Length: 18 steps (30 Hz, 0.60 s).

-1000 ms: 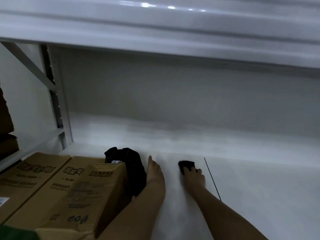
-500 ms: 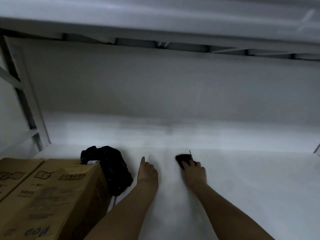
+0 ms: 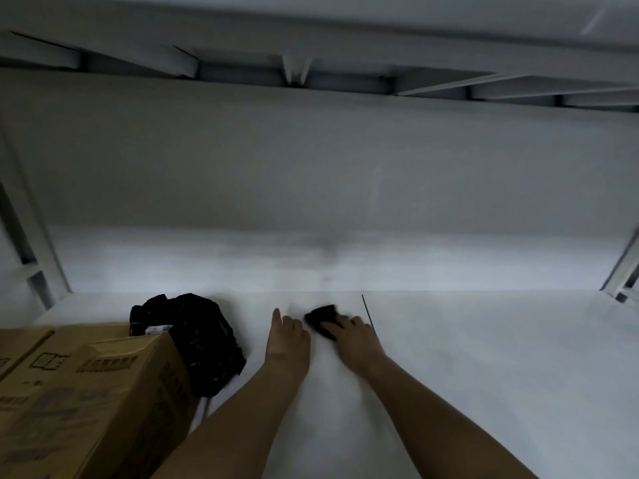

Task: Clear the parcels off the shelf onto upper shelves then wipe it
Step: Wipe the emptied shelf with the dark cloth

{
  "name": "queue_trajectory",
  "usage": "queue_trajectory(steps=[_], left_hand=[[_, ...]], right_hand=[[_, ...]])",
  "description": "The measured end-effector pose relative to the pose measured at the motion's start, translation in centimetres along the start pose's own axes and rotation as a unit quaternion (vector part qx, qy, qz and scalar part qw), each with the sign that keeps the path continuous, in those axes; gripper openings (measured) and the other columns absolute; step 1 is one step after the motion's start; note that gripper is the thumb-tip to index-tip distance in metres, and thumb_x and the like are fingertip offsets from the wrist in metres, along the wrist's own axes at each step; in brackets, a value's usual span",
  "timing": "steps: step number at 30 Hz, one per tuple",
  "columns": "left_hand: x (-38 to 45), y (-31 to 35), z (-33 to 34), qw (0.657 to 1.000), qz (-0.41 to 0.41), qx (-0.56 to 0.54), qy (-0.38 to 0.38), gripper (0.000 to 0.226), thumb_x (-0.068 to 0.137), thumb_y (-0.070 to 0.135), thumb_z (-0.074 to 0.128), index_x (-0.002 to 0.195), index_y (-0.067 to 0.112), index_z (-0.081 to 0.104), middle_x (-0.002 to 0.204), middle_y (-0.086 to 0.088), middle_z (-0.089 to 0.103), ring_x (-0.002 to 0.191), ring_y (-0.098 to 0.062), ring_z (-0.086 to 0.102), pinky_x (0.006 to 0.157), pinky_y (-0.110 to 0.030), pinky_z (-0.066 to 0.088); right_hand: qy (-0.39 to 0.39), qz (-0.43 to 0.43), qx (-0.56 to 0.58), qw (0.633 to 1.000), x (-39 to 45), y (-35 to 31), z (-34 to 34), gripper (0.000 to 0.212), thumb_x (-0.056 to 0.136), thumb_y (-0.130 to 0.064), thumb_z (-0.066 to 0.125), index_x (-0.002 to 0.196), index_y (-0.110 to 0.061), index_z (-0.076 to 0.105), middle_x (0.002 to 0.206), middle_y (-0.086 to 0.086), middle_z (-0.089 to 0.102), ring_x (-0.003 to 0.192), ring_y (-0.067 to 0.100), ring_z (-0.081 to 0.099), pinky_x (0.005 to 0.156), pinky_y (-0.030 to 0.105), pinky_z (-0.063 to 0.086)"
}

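The white shelf (image 3: 484,357) stretches out in front of me under the ribbed underside of the shelf above. My right hand (image 3: 356,337) lies flat on a small black cloth (image 3: 321,318), fingers spread over it and pressing it to the shelf surface. Just left of it my left hand (image 3: 287,340) rests on its edge on the shelf, fingers straight, holding nothing. A black plastic parcel bag (image 3: 197,344) lies to the left of my hands. Brown cardboard boxes (image 3: 86,399) with printed lettering stand at the lower left, against the bag.
A thin dark seam line (image 3: 367,311) runs across the shelf beside my right hand. Grey upright posts stand at the far left (image 3: 31,271) and far right (image 3: 622,271). The grey back wall (image 3: 311,167) closes the shelf behind.
My view has tilted up and swung right, showing more of the shelf's underside above. My right hand slid the cloth slightly left toward my left hand. The boxes and bag stayed put.
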<state>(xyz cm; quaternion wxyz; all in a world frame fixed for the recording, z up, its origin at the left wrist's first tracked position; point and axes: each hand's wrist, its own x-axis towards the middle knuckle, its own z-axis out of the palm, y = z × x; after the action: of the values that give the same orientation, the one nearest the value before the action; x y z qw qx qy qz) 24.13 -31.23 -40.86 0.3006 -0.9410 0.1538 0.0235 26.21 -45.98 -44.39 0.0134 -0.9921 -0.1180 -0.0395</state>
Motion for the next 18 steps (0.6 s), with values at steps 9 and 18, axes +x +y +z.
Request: queue_trajectory(steps=[9,18], left_hand=[[-0.1,1.4,-0.8,0.999,0.007,-0.044,0.008,0.051,0.097,0.023,0.04,0.144,0.006,0.03,0.144,-0.015,0.036,0.132,-0.031,0.035,0.116,-0.05,0.008],[0.0,2.4,-0.7,0.993,-0.019,-0.117,-0.011,0.048,0.1,0.026,0.027,0.146,0.011,0.028,0.145,-0.01,0.036,0.132,-0.025,0.035,0.117,-0.045,0.007]], right_hand=[[-0.039,0.277,-0.058,0.958,-2.5,3.5,-1.1,0.042,0.097,-0.018,0.038,0.139,-0.017,0.036,0.136,0.012,0.042,0.122,0.03,0.04,0.096,0.035,0.039],[-0.014,0.015,-0.008,1.0,-2.6,0.7,-0.5,0.049,0.071,-0.016,0.048,0.113,-0.027,0.071,0.109,0.008,0.069,0.08,0.033,0.067,0.061,0.033,0.052]])
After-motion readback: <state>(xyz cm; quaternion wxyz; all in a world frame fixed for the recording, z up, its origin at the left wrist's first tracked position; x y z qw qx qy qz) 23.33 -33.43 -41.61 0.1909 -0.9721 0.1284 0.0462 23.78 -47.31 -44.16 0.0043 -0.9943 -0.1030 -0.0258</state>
